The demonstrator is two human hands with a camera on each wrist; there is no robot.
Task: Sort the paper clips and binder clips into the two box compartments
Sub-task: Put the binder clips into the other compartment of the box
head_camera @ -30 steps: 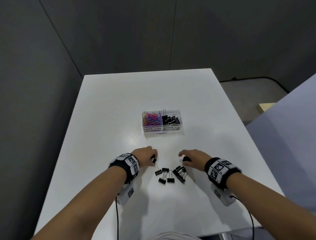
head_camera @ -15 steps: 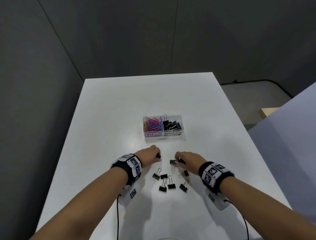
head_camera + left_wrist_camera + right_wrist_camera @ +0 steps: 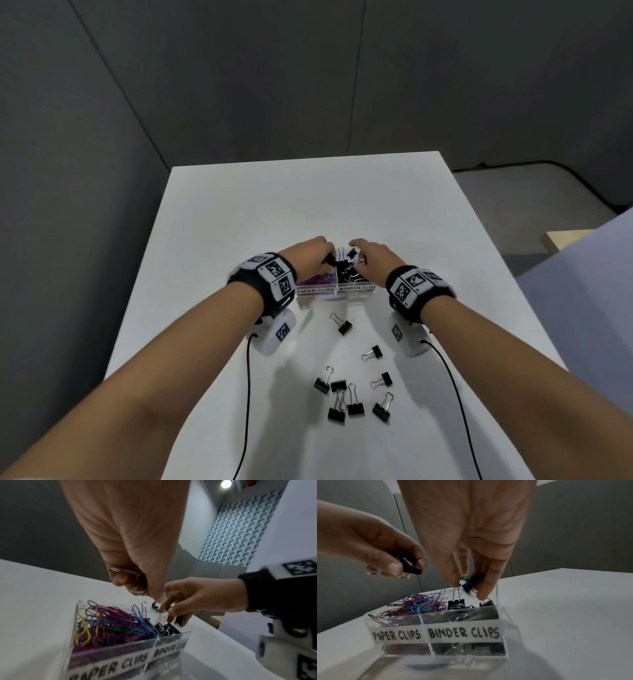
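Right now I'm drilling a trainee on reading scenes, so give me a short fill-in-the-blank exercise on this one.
1. The left hand pinches a ____ clip.
2. The coloured paper clips lie in the box's ____ compartment.
3. The loose binder clips on the table are all ____ in colour.
4. The right hand hovers over the compartment labelled ____.

Missing words: binder; left; black; BINDER CLIPS

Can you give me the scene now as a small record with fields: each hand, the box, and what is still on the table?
left hand: pinches a black binder clip above the box
right hand: grip on a blurred black clip over the binder clips compartment
box: clear, two labelled compartments
paper clips compartment: coloured paper clips
table: eight loose binder clips, near the person
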